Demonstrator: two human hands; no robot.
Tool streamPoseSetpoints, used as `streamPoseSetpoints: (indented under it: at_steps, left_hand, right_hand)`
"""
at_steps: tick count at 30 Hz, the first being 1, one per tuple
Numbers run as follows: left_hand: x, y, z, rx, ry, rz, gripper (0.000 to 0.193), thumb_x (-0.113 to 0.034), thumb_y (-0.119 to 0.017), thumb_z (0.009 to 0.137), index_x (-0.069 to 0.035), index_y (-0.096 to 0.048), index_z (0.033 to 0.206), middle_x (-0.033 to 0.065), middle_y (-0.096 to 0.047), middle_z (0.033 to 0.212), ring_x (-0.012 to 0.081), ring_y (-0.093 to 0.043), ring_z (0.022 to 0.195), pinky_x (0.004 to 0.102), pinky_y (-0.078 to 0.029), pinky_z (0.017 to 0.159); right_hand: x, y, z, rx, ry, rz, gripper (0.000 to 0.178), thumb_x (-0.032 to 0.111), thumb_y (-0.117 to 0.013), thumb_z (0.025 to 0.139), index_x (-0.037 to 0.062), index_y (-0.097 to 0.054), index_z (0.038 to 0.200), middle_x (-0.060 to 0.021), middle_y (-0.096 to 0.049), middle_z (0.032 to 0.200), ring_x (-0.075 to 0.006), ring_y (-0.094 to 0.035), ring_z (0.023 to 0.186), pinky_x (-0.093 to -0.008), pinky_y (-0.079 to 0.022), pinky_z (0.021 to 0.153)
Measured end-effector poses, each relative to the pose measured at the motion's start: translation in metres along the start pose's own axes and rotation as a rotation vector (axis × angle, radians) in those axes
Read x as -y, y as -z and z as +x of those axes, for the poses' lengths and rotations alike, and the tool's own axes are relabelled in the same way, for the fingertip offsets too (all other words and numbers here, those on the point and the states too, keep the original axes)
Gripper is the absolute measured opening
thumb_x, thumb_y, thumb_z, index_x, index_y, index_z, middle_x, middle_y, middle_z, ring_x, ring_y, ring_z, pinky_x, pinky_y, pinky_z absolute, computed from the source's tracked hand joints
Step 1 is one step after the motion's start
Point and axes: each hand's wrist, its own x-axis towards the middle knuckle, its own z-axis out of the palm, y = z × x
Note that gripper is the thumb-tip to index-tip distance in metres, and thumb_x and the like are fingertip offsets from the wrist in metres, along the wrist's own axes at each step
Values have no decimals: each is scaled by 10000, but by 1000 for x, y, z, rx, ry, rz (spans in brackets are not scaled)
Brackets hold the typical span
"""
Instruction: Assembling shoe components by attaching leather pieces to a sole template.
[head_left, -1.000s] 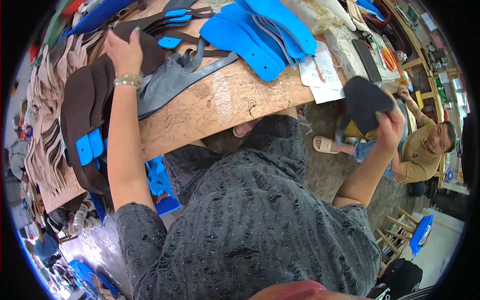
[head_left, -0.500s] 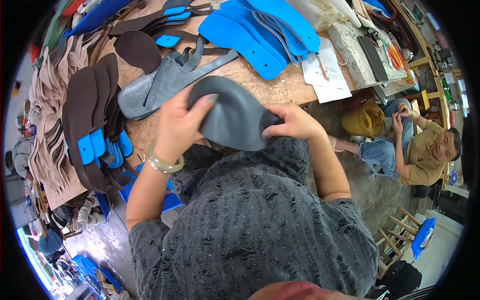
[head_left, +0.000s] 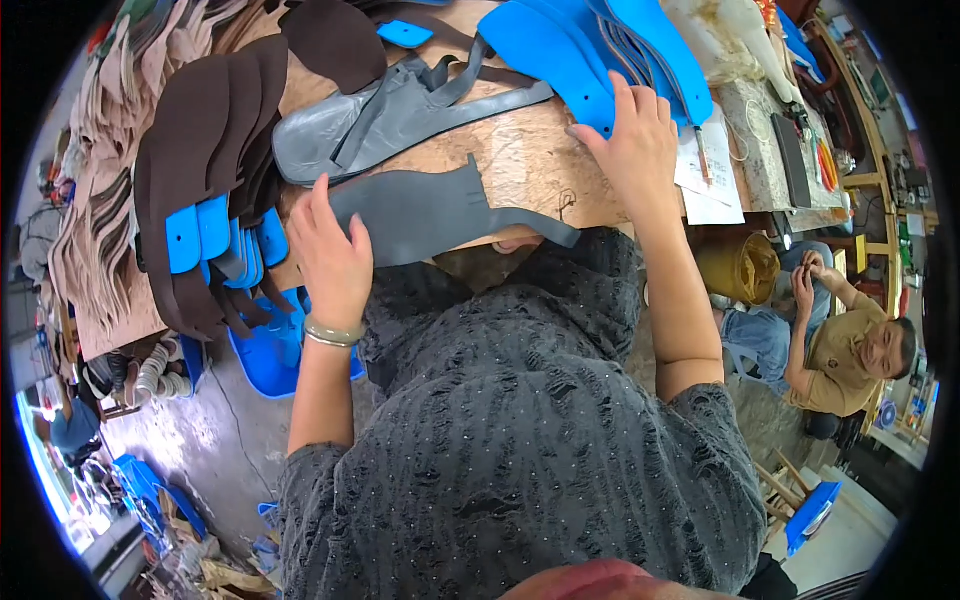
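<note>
A dark grey, flat-cut leather piece with a long strap tail (head_left: 430, 210) now lies spread on the bare wooden workbench (head_left: 520, 160), where half a second ago both hands held it bunched above the person's lap. The left hand (head_left: 335, 255) rests on the piece's near-left edge, fingers loosely spread, pinning rather than gripping it. The right hand (head_left: 635, 140) has left the piece and lies open, palm down, on the fanned stack of bright blue foam sole shapes (head_left: 600, 55) beyond it, closed on nothing. The laying-out step looks done. Right of the grey piece, white paper sheets (head_left: 710, 180) hang at the bench edge; to its left, small blue rectangular tabs (head_left: 200, 235) mark a dark brown stack of cut soles (head_left: 200, 150).
</note>
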Motion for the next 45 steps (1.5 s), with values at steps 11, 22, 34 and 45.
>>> streamPoseSetpoints:
  at_steps: [11, 22, 34, 45]
  left_hand:
    - [-66, -31, -32, 386, -627, -155, 634, -425, -659, 861, -51, -511, 1350, 156, -450, 1441, 324, -369, 1389, 533, -281, 1112]
    - [-78, -43, -25, 188, -580, -224, 463, -273, -676, 855, -83, -580, 1266, 132, -510, 1370, 310, -448, 1310, 472, -345, 1062]
    - [-134, -72, 20, 352, -548, -472, 341, -176, -701, 788, -90, -641, 1112, 36, -582, 1014, 243, -555, 1060, 437, -430, 918]
    - [-79, -30, -27, 172, -620, -465, 452, -250, -776, 758, -70, -649, 1153, 115, -594, 1265, 292, -556, 1212, 472, -391, 1067]
  right_hand:
    - [18, -24, 7, 47, -35, 74, 313, 157, -756, 751, 43, -651, 1023, -140, -596, 997, -334, -588, 949, -429, -486, 801]
    - [10, 51, -58, 238, -495, 1408, 424, 109, -619, 919, -33, -446, 1280, -215, -646, 1113, -244, -674, 909, -382, -537, 840]
    - [-17, 73, -96, 196, -495, 1695, 727, 574, -390, 968, -81, -465, 1273, -258, -593, 1152, -290, -634, 942, -414, -513, 780]
    - [-8, 29, -59, 327, -84, 1282, 701, 403, -681, 878, -108, -469, 1308, -224, -549, 1290, -262, -586, 1099, -384, -487, 926]
